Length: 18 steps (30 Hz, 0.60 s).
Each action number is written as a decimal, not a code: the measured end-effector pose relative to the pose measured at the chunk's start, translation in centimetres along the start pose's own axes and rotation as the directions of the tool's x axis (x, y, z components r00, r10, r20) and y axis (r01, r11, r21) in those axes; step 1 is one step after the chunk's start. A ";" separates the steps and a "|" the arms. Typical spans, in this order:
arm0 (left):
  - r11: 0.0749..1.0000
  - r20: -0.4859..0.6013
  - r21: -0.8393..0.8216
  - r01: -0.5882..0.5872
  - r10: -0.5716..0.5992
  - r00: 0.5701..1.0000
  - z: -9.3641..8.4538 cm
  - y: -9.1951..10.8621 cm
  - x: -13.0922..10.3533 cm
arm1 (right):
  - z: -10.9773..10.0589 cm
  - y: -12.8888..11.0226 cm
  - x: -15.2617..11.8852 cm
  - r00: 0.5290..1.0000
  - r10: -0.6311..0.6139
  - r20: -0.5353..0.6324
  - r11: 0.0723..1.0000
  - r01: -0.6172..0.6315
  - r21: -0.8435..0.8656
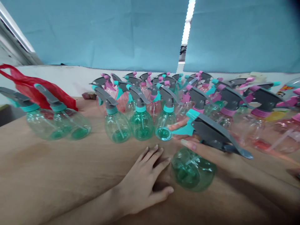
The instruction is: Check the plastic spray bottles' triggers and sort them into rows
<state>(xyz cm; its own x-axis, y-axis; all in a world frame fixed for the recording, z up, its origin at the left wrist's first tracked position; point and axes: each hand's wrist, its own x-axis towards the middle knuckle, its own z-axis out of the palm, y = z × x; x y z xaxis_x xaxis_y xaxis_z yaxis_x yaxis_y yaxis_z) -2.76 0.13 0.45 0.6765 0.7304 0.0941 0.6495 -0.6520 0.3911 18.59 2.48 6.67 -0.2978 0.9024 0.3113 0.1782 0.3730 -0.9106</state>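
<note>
My left hand [145, 181] lies palm down on the wooden table, fingers spread, with nothing in it. To its right, my right hand [199, 148] grips a green-tinted spray bottle [194, 170] at the neck, below its grey head and turquoise trigger. The bottle leans, and its head partly hides the fingers. Just beyond my hands stand a few upright green spray bottles [142, 125] with turquoise collars. Farther right are clear and pinkish spray bottles [226, 115] with pink collars.
Many more spray bottles [142, 84] crowd the back of the table [70, 175]. At the left, two green spray bottles [77, 123] stand before a red plastic bag [44, 90]. A blue curtain [105, 34] hangs behind. A labelled clear container [289, 89] is at the far right.
</note>
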 end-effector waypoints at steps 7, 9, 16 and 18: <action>1.000 0.028 0.031 -0.001 0.000 1.000 0.0 0.1 0.1 | -0.3 0.5 0.3 0.997 -0.013 0.070 1.000 0.011 0.017; 1.000 0.010 0.021 -0.010 0.010 1.000 0.1 0.0 0.1 | -0.3 0.6 0.3 0.995 -0.006 0.097 1.000 0.005 0.014; 1.000 0.012 0.019 0.002 -0.002 1.000 0.1 -0.1 0.0 | -0.4 0.8 0.3 0.992 -0.049 0.120 0.999 0.049 0.002; 1.000 0.014 0.020 0.000 -0.001 1.000 0.0 -0.1 0.0 | -0.4 0.9 0.3 0.992 -0.030 0.122 1.000 0.030 0.006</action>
<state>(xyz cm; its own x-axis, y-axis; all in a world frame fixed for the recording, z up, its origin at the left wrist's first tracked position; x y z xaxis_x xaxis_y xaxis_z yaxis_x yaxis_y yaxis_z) -2.78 0.17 0.38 0.6810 0.7278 0.0806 0.6568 -0.6558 0.3723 19.02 3.17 6.10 -0.4153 0.8576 0.3033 0.1633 0.3983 -0.9026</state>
